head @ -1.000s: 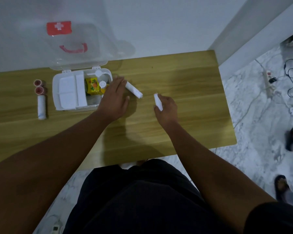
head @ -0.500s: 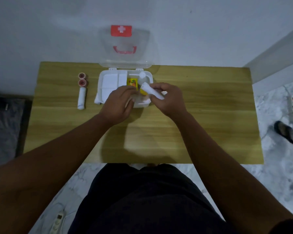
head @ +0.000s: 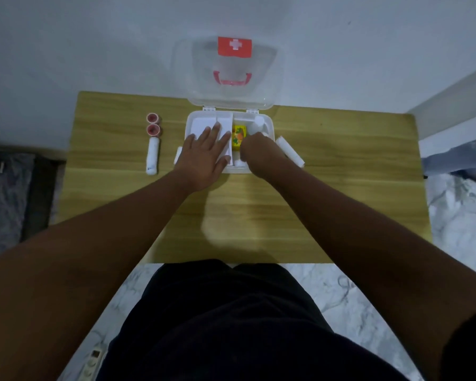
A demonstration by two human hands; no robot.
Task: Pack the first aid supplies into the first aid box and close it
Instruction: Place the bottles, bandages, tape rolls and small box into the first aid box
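Note:
The white first aid box (head: 268, 127) stands at the back middle of the wooden table (head: 259, 210). Its clear lid (head: 231, 97) is upright and bears a red cross sticker. My left hand (head: 204, 155) lies flat, fingers spread, on the white tray in the box's left half. My right hand (head: 259, 155) is curled down into the right compartment over a white bandage roll (head: 239, 162), beside a yellow packet (head: 239, 136). Another bandage roll (head: 289, 151) lies just right of the box. Left of it are two red tape rolls (head: 152, 124) and a third white roll (head: 152, 155).
The wall runs close behind the table. A dark mat (head: 6, 202) lies on the floor at left. A power strip (head: 94, 361) sits on the marble floor near my legs. Someone's foot (head: 456, 163) shows at the right edge.
My right hand brought a bandage roll from the table into the box's right compartment. My left hand let go of the other roll and moved onto the box's left half.

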